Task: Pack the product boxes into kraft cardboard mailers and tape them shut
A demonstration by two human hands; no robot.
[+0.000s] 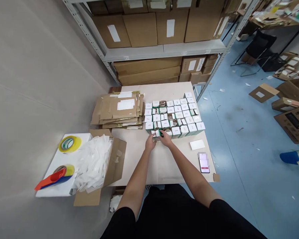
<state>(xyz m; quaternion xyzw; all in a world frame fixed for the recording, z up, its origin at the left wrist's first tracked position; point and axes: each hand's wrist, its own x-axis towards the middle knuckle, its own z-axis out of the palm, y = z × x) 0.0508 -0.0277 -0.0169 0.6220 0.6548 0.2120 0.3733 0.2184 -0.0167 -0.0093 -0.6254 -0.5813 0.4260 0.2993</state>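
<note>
Table (161, 166): block of small boxes (178, 115) packed in rows on top. Most show flat white lids, so I'd call those done. Several open ones (174, 123) scattered among them look left to close. Left hand (150, 143) and right hand (166, 138): fingers curled at a front-row box (157, 133), near left corner, flaps up. Grip or touch: can't tell.
</note>
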